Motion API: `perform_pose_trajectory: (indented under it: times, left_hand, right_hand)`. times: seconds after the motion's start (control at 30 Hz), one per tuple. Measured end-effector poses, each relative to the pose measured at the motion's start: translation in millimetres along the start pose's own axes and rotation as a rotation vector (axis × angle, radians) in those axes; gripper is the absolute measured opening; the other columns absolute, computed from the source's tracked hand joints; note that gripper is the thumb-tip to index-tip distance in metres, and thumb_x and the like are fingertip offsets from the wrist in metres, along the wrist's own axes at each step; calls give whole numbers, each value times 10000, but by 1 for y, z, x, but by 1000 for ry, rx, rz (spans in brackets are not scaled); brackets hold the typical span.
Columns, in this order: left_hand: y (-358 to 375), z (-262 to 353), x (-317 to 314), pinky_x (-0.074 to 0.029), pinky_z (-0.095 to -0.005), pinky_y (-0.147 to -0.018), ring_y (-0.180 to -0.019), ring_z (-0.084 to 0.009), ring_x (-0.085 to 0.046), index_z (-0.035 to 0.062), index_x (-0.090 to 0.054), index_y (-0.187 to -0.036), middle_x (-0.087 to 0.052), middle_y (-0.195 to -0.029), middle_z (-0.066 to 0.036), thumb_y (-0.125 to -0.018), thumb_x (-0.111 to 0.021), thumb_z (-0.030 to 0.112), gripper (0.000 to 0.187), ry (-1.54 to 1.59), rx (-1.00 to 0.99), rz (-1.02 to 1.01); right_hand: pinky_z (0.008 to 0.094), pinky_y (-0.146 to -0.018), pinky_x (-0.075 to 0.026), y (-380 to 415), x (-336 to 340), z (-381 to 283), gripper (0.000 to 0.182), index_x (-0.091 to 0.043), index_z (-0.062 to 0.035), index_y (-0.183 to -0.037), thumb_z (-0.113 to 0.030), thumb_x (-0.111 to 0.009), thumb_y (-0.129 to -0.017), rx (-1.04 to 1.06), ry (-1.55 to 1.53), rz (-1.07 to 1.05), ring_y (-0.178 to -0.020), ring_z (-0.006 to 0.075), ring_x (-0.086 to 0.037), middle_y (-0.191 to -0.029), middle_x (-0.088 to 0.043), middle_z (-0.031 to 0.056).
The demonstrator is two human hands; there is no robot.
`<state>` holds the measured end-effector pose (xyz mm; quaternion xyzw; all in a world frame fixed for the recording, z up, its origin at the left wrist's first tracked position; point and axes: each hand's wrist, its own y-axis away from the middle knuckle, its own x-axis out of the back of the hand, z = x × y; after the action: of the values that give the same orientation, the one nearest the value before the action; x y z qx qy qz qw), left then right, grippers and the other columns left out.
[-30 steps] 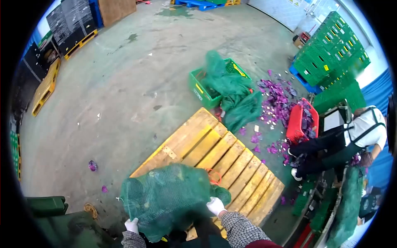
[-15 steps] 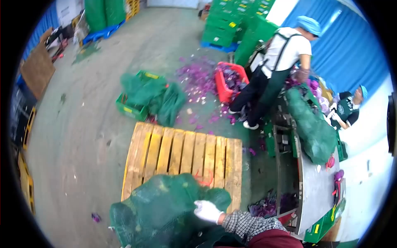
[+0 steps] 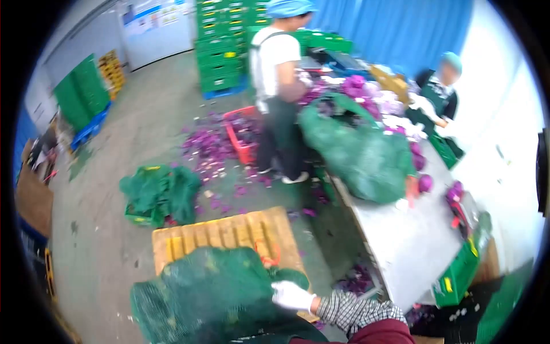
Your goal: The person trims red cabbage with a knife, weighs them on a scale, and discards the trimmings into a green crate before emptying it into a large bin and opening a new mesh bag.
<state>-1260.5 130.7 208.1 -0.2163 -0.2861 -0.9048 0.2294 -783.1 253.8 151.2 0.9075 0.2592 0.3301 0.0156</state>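
Note:
My right hand [image 3: 292, 296], in a white glove, is closed on the gathered end of a large green mesh bag [image 3: 209, 295]. The bag is bulky, with pale round shapes showing faintly through the net. It lies over the near part of a wooden pallet [image 3: 229, 230]. A red tie [image 3: 268, 252] shows just beyond the bag's neck. My left hand is out of view.
At right stands a metal table [image 3: 395, 246] bearing another full green mesh bag [image 3: 358, 152] and purple cabbages [image 3: 355, 86]. Two co-workers [image 3: 281, 86] work around it. A red bin [image 3: 245, 150], scattered purple leaves [image 3: 209, 146] and a green crate with netting [image 3: 157, 195] stand beyond the pallet.
My view has turned to the right and risen, so the table now shows more fully. My right hand keeps its hold on the mesh bag.

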Motion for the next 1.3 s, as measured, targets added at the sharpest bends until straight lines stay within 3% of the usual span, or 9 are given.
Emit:
perform_pose_trajectory:
  times: [0.23, 0.37, 0.43, 0.5, 0.63, 0.7, 0.83, 1.03, 1.3]
  left_hand:
    - [42, 234, -171, -457, -261, -632, -677, -99, -560, -42, -663, -910, -638, -762, -22, -764, -580, 26, 181, 207, -429, -661]
    - [125, 322, -295, -478, -299, -635, -670, -128, -592, -64, -657, -877, -661, -732, -84, -788, -606, 106, 198, 40, -707, -1031]
    - [175, 345, -354, -460, -385, -576, -594, -280, -594, -69, -599, -733, -597, -655, -228, -793, -672, 298, 380, -122, -1070, -1113]
    - [226, 369, -402, -474, -305, -678, -708, -143, -572, -53, -637, -963, -661, -774, -104, -818, -666, 226, 316, -379, -1062, -1330]
    - [285, 336, -542, -484, -320, -693, -738, -166, -596, -56, -623, -987, -669, -823, -124, -841, -637, 164, 264, -170, -1070, -1640]
    - [295, 305, -606, -488, -310, -700, -737, -172, -604, -47, -628, -979, -674, -840, -122, -846, -627, 179, 262, -386, -1052, -1658]
    - [335, 257, -693, -460, -421, -583, -624, -360, -565, 34, -535, -675, -534, -636, -172, -846, -637, 299, 331, -115, -1762, -1521]
    - [387, 243, -751, -468, -415, -496, -492, -325, -552, 45, -543, -632, -521, -548, -145, -835, -618, 227, 283, -50, -1925, -1430]
    - [433, 240, -804, -467, -393, -451, -454, -307, -567, 84, -524, -611, -550, -525, -133, -834, -612, 207, 269, 44, -1933, -1545]
  right_hand:
    - [436, -569, -450, 211, 201, -88, 84, -571, -13, -763, -91, -540, -762, -328, 208, 657, -620, 342, -561, -677, -551, 190]
    - [429, -755, -491, 308, 278, -69, 275, -617, 52, -953, -91, -526, -737, -472, 266, 1108, -830, 410, -602, -862, -623, 245]
    - [420, -836, -474, 346, 307, 5, 282, -617, 54, -967, -64, -516, -731, -875, 530, 1271, -920, 391, -604, -902, -639, 229]
    - [415, -833, -480, 366, 305, 90, 258, -631, 5, -971, -65, -520, -748, -797, 530, 1583, -911, 379, -611, -911, -646, 210]
    - [411, -874, -476, 362, 235, 213, 183, -647, -42, -963, -152, -593, -828, -598, 118, 1492, -945, 355, -616, -969, -652, 185]
    - [445, -921, -450, 328, 212, 185, 297, -617, -25, -1067, -216, -624, -840, -757, 480, 1361, -1054, 365, -572, -1062, -630, 194]
    - [446, -1030, -363, 375, 164, 204, 545, -494, 21, -1273, -296, -631, -851, -1015, 504, 1488, -1208, 370, -471, -1284, -519, 229]
    - [381, -1122, -257, 376, 134, 248, 643, -232, 8, -1458, -407, -367, -987, -1482, -19, 1371, -1345, 324, -345, -1459, -354, 197]
    - [382, -1044, -350, 376, 157, 280, 480, -336, 32, -1404, -197, -397, -986, -1333, -44, 1780, -1239, 368, -440, -1344, -455, 260]
